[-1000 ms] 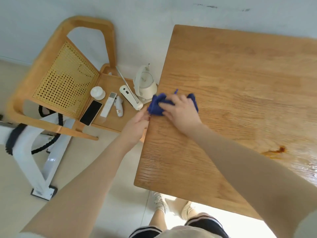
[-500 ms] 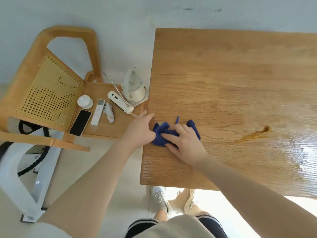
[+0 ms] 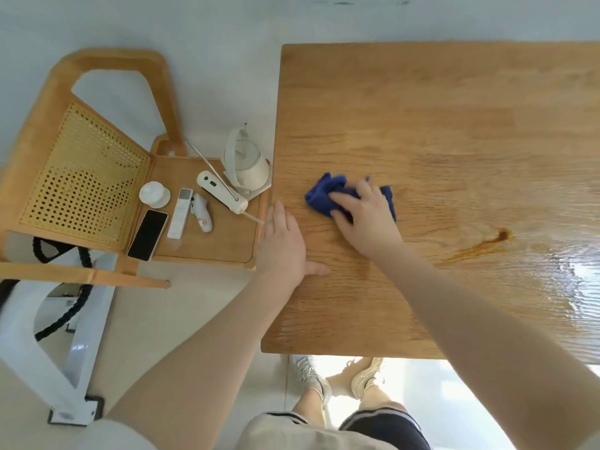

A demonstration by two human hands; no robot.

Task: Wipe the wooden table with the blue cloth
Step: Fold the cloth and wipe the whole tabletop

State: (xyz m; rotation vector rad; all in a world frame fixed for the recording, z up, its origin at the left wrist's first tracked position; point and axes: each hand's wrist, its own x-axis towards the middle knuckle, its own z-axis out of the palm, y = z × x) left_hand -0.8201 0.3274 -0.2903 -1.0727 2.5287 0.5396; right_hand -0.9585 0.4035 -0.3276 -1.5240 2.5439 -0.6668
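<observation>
Blue cloth (image 3: 328, 195) under right hand (image 3: 367, 216), near wooden table (image 3: 422, 102) edge.

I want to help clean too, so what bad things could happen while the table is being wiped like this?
The brown spill lies to the right of the blue cloth, so the right hand could smear it wider instead of lifting it. The wet, shiny patch might stay as streaks. The left hand rests at the table edge, close to the white kettle on the chair; a bump there might knock it.
</observation>
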